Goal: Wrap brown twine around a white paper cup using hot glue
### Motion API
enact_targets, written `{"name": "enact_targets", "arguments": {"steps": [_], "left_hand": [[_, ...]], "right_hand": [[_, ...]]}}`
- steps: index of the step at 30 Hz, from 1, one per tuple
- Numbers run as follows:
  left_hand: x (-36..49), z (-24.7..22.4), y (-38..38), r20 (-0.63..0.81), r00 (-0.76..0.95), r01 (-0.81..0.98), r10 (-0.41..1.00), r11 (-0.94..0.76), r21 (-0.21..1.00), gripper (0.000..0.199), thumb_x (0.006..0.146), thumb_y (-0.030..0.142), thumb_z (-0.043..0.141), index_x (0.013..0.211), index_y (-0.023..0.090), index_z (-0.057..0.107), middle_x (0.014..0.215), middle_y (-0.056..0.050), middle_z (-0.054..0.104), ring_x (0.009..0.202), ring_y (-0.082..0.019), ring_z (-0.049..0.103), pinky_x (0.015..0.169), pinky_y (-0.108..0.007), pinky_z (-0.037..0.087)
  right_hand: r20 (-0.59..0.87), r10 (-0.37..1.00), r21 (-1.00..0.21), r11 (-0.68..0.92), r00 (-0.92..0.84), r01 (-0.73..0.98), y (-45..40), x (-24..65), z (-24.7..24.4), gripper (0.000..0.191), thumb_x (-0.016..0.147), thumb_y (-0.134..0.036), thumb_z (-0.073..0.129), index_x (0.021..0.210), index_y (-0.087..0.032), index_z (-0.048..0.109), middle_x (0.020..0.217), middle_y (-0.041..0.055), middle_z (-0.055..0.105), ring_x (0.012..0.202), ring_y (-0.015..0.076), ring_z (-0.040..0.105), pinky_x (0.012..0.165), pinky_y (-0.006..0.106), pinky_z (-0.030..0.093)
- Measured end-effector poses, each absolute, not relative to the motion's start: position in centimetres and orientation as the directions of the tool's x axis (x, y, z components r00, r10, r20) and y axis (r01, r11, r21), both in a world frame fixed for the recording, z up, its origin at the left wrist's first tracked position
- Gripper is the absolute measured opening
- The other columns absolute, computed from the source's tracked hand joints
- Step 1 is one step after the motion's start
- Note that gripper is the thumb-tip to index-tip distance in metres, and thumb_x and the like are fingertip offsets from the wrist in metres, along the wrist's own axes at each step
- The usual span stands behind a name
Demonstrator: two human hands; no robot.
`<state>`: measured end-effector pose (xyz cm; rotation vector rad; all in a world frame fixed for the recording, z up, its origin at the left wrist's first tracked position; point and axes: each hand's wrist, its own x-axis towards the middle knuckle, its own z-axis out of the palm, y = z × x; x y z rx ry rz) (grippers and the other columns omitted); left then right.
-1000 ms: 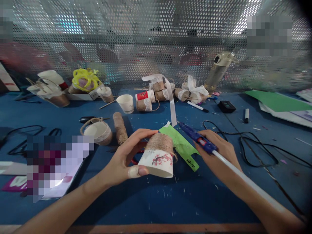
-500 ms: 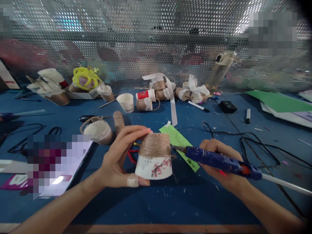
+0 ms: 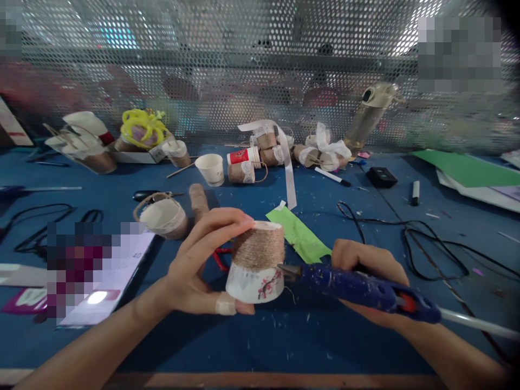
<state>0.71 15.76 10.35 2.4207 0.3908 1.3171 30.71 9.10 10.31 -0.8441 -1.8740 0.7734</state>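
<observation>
My left hand [image 3: 203, 262] grips an upside-down paper cup [image 3: 254, 284], fingers at its base and the bandaged thumb at its rim. Jute twine [image 3: 260, 246] is wound round the upper half of the cup; the white part below carries a pink blossom print. A blue hot glue gun [image 3: 353, 287] with a white glue stick at its rear is in my right hand [image 3: 369, 262]. Its nozzle is at the cup's right side, near the lower edge of the twine; whether it touches, I cannot tell. Red scissor-like handles [image 3: 221, 259] show partly behind my left hand.
A green paper strip [image 3: 300, 235] lies behind the cup. To the left are a handled cup [image 3: 164, 216] and a phone or tablet [image 3: 109, 281]. Several twine-wrapped cups, a white ribbon [image 3: 289, 179] and a bottle [image 3: 368, 116] stand farther back. A black cable [image 3: 406, 222] runs along the right.
The glue gun's nozzle has moved down and slightly left, from beside the twine to its lower edge. The cup has turned and tipped slightly, so its base shows more.
</observation>
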Motion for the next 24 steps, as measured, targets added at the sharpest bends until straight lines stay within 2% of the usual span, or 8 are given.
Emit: {"name": "enact_targets", "arguments": {"steps": [5,9,17,24], "left_hand": [[0.98,10.56,15.62,0.773,0.515,0.099,0.371,-0.921,0.376,0.093,0.067,0.052,0.086,0.145,0.016,0.050,0.128,-0.015,0.058,0.114,-0.029,0.057,0.103,-0.045,0.050],[0.92,10.41,15.70,0.786,0.519,0.046,0.335,-0.930,0.366,0.092,0.069,0.051,0.084,0.145,0.010,0.050,0.130,-0.015,0.056,0.116,-0.030,0.055,0.105,-0.045,0.047],[0.86,10.48,16.21,0.824,0.482,-0.059,0.298,-0.927,0.370,0.092,0.067,0.043,0.087,0.142,0.005,0.051,0.131,-0.017,0.056,0.116,-0.031,0.056,0.103,-0.046,0.047],[0.77,10.85,15.88,0.825,0.449,-0.042,0.344,-0.914,0.404,0.092,0.069,0.051,0.083,0.142,0.007,0.051,0.127,-0.016,0.056,0.113,-0.028,0.057,0.099,-0.046,0.054]], "right_hand": [[0.502,0.787,-0.712,0.611,-0.359,0.345,8.95,30.81,10.44,0.023,0.079,-0.019,0.062,0.073,-0.024,0.041,0.064,-0.0036,0.046,0.054,0.0120,0.044,0.052,0.026,0.030],[0.525,0.776,-0.650,0.630,-0.350,0.425,8.80,30.90,10.50,0.024,0.082,-0.018,0.059,0.073,-0.024,0.038,0.063,-0.0044,0.045,0.052,0.0109,0.042,0.052,0.026,0.028],[0.462,0.810,-0.675,0.585,-0.360,0.450,8.74,31.32,10.57,0.026,0.080,-0.016,0.059,0.074,-0.025,0.035,0.065,-0.0039,0.042,0.054,0.0123,0.040,0.054,0.028,0.028],[0.442,0.821,-0.698,0.568,-0.362,0.436,9.06,31.25,10.23,0.026,0.076,-0.014,0.061,0.072,-0.025,0.037,0.064,-0.0040,0.044,0.053,0.0121,0.041,0.051,0.027,0.029]]}}
